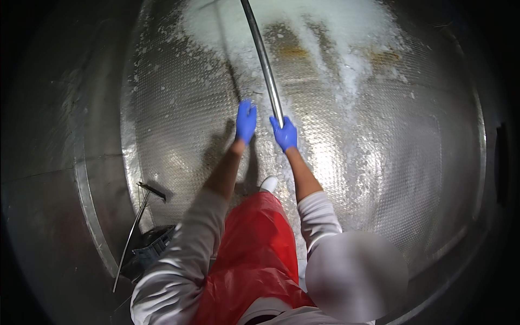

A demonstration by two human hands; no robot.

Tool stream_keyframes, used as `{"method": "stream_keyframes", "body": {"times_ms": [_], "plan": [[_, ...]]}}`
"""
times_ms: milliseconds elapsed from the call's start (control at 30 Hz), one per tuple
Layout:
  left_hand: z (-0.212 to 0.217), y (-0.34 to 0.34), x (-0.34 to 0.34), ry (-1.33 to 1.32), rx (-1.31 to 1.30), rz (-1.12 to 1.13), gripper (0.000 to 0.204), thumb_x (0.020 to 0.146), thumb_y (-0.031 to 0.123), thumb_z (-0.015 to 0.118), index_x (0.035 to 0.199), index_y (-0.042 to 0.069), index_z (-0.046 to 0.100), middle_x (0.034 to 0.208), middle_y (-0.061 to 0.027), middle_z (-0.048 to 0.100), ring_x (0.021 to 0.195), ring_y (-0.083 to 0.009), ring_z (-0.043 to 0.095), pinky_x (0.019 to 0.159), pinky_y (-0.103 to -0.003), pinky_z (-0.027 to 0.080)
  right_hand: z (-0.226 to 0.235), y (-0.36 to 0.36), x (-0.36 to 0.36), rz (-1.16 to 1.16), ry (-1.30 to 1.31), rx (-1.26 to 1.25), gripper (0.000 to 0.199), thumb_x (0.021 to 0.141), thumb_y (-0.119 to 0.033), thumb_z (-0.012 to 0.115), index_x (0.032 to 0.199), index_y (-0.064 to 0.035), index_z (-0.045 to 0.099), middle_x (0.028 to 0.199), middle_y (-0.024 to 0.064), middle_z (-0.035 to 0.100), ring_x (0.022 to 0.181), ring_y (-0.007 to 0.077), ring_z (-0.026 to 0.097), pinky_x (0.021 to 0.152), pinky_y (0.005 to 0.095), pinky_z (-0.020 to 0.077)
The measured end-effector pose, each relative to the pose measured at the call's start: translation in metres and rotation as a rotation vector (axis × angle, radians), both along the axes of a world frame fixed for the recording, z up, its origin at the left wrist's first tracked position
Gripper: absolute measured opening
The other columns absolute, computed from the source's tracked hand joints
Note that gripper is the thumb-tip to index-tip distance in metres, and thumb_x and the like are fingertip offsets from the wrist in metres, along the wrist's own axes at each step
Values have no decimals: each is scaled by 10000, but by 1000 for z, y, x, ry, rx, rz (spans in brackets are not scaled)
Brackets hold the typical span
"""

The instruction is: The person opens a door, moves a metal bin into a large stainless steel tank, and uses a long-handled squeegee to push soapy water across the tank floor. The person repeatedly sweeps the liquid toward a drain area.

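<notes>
A long silvery metal pole (pixel 264 59) runs from the top edge down toward me, slightly slanted; its far end is out of the picture. My right hand (pixel 286 134), in a blue glove, is wrapped round the pole's near end. Left of the pole, and apart from it, is my left hand (pixel 246 123), also blue-gloved. Its fingers are stretched out and hold nothing. White crushed ice or snow (pixel 346 27) is heaped at the far end, with loose bits trailing nearer over the textured metal floor (pixel 184 124).
A long-handled tool with a dark crosswise head (pixel 153 190) leans at the left wall. Beside its handle stands a grey-blue crate (pixel 154 246), partly behind my left arm. Metal walls (pixel 89 200) rise along the sides. My white shoe (pixel 269 184) shows beyond my red apron.
</notes>
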State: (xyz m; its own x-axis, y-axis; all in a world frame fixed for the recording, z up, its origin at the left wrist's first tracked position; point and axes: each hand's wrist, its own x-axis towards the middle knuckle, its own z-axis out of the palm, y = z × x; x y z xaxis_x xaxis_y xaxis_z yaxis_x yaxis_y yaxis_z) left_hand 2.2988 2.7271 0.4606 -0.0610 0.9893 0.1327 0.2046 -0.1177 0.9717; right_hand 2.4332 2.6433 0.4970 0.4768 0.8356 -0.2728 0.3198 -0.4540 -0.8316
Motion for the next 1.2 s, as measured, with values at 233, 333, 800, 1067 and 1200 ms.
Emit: {"method": "stream_keyframes", "body": {"times_ms": [233, 333, 800, 1067, 1200], "plan": [[-125, -425, -366, 750, -983, -78, 281, 946, 285, 520, 1048, 59, 652, 895, -152, 686, 832, -277, 677, 765, -464, 511, -87, 123, -5, 186, 179, -362, 626, 883, -577, 596, 977, 39, 654, 722, 187, 667, 575, 297, 668, 539, 407, 537], [-57, -513, -462, 1414, -962, -1364, 391, 913, 282, 535, 1199, 28, 616, 1092, -263, 655, 1013, -398, 648, 875, -498, 519, -120, 64, 37, 152, 243, -533, 603, 866, -569, 611, 940, 27, 669, 731, 181, 673, 566, 277, 672, 517, 397, 535], [-86, -186, -178, 158, -945, -296, 252, 990, 332, 532, 1046, 96, 599, 893, -55, 622, 741, -147, 610, 650, -317, 505, -32, -264, 156, 74, -64, -496, 660, 839, -588, 644, 1115, 12, 667, 826, 212, 699, 736, 306, 692, 689, 405, 544], [-121, -256, 28, 123, -1066, -619, 502, 962, 512, 528, 1298, 141, 495, 1124, -133, 629, 814, -203, 656, 660, -330, 500, 100, -535, 152, -9, -12, -656, 623, 829, -547, 669, 1050, 36, 674, 974, 309, 671, 953, 440, 662, 816, 470, 515], [-129, -376, 93, 179, -1314, -634, 655, 962, 578, 512, 1427, 140, 370, 1347, -165, 550, 1017, -255, 647, 801, -365, 519, 154, -690, 120, -125, 22, -733, 501, 823, -515, 681, 983, -40, 684, 837, 254, 678, 847, 434, 663, 760, 483, 518]]}}
